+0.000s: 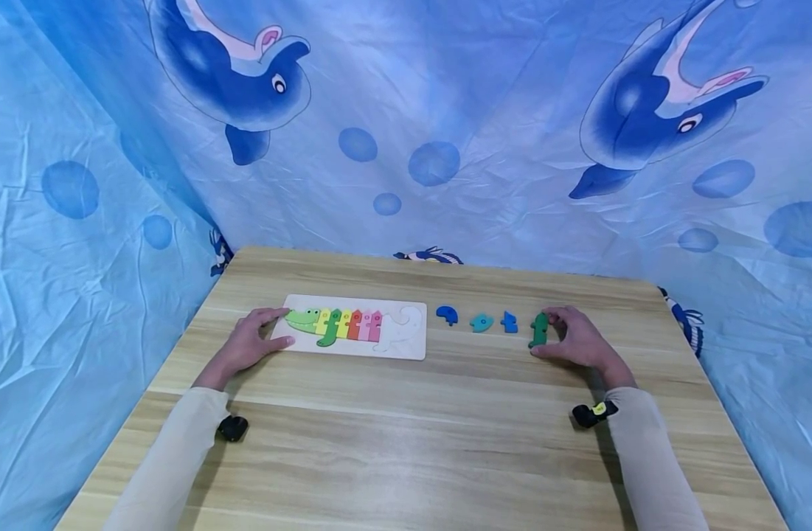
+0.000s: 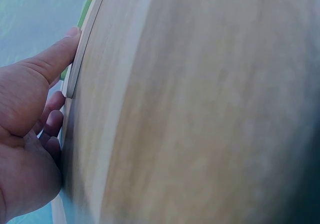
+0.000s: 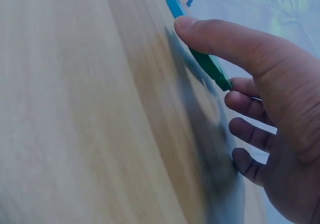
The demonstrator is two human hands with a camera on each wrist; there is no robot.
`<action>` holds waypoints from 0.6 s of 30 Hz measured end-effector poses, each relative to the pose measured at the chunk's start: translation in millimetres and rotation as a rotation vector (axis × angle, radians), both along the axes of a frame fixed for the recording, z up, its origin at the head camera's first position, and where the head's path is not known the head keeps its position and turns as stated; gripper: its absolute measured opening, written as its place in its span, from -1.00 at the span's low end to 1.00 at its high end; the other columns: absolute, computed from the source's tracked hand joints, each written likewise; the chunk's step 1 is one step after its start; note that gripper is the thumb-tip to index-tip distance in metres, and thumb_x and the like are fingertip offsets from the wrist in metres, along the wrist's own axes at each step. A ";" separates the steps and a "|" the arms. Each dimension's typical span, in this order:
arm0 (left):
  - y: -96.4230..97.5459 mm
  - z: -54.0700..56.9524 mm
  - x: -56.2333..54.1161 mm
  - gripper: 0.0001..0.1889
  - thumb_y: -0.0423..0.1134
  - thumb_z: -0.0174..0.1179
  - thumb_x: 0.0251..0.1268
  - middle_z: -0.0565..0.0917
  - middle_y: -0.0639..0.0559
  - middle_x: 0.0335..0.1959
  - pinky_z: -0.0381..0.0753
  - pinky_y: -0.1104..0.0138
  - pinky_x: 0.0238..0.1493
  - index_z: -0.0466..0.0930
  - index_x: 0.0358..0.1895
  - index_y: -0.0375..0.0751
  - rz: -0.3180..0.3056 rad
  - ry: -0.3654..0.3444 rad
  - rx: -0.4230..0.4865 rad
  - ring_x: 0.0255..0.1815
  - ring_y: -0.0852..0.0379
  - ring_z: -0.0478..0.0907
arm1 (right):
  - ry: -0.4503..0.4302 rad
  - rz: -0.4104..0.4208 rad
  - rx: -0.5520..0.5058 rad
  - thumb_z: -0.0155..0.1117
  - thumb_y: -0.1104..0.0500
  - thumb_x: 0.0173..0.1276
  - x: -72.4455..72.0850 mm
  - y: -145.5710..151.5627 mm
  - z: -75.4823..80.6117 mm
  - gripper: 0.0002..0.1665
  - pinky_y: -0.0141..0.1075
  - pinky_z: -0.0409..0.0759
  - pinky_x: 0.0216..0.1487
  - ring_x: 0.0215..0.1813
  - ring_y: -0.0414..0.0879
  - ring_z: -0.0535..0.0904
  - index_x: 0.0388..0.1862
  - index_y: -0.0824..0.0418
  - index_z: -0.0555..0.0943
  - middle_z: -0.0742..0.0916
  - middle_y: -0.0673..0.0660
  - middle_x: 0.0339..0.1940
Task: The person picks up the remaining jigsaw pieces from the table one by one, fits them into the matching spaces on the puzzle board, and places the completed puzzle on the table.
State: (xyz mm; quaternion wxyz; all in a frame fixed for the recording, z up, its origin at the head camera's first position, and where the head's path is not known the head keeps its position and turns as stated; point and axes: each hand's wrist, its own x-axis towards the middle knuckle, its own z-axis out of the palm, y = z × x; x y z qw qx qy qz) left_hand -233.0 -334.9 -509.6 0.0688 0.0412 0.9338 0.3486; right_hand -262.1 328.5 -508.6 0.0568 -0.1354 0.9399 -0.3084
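Observation:
A pale crocodile puzzle board (image 1: 406, 349) lies on the table at left centre, with a green head piece and several coloured body pieces set in it. Its right part shows only a printed outline. My left hand (image 1: 249, 341) holds the board's left end, thumb and index finger spread across it; in the left wrist view the thumb (image 2: 62, 56) lies on the board's edge. On the far right my right hand (image 1: 574, 339) pinches a green puzzle piece (image 1: 539, 332) between thumb and fingers. The right wrist view shows this green piece (image 3: 207, 66) tilted, partly covered by the thumb.
Between the board and my right hand lie a dark blue piece (image 1: 448, 315), a teal piece (image 1: 481, 322) and a blue piece (image 1: 509, 321). The wooden table (image 1: 406, 442) ends at blue cloth (image 1: 479, 214) behind and at both sides.

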 end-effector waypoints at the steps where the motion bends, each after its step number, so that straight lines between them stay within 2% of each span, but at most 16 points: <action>1: -0.2 -0.1 -0.1 -0.22 0.01 0.38 0.34 0.20 -0.38 0.54 0.05 -0.35 0.42 0.31 0.55 -0.12 0.000 -0.001 0.000 0.51 -0.46 0.05 | 0.002 0.000 0.002 0.65 -0.24 0.05 -0.1 -0.9 0.8 0.13 0.09 0.49 0.12 0.08 0.16 0.48 0.42 0.38 0.42 0.57 0.29 0.10; 10: 0.3 2.1 -0.3 -0.22 0.00 0.39 0.34 0.20 -0.40 0.53 0.04 -0.34 0.43 0.31 0.55 -0.14 0.002 -0.010 -0.003 0.51 -0.46 0.05 | -0.004 -0.032 0.035 0.63 -0.34 0.01 0.4 -9.5 13.2 0.21 0.20 0.51 0.14 0.19 0.25 0.48 0.46 0.31 0.38 0.56 0.33 0.21; 18: 0.9 4.0 -0.3 -0.23 -0.01 0.39 0.34 0.21 -0.39 0.54 0.05 -0.34 0.43 0.31 0.55 -0.14 0.007 -0.017 -0.003 0.50 -0.46 0.05 | 0.048 0.001 0.041 0.66 -0.25 0.03 2.1 -22.1 29.6 0.13 0.18 0.52 0.11 0.17 0.23 0.49 0.44 0.31 0.41 0.59 0.29 0.14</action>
